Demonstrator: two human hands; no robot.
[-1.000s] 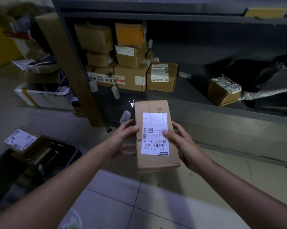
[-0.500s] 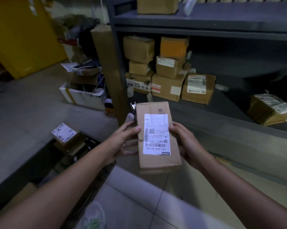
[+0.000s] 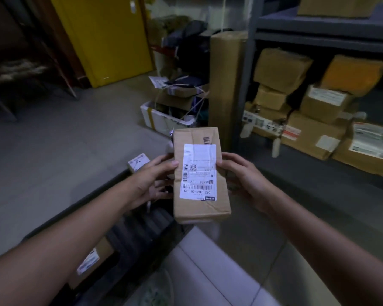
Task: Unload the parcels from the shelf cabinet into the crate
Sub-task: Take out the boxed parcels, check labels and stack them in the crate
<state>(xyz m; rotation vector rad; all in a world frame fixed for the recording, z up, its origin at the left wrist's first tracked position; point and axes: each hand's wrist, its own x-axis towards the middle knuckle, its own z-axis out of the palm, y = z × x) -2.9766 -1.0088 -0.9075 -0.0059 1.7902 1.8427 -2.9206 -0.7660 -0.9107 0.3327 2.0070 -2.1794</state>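
I observe one oblong parcel (image 3: 200, 173) of brown corrugated card, held in the air at near centre, clear of the shelf cabinet (image 3: 246, 85) to its right and above the right edge of the crate (image 3: 139, 230). Its card is creased and dented along the near end. A glossy white shipping label (image 3: 198, 171) with barcodes and a QR square lies wrinkled on its upper face, the print facing away from me. The left hand (image 3: 153, 180) grips the parcel's left long edge, thumb on the upper face and fingers curled beneath. The right hand (image 3: 243, 180) grips the right long edge in the same way. The crate is dark plastic with ribbed walls and sits on the floor at near left. A labelled carton (image 3: 90, 259) lies inside it, and a small white-topped box (image 3: 138, 161) sits at its far corner. The cabinet is grey metal with a slim upright, and its lower shelf carries stacked cardboard parcels (image 3: 314, 122), taped, dented and labelled. A tall brown card tube (image 3: 226, 85) stands just left of the upright. Farther left are a white foam box (image 3: 159, 117) and a smooth yellow door (image 3: 106, 36). The floor (image 3: 53, 140) is of pale, matt tiles.
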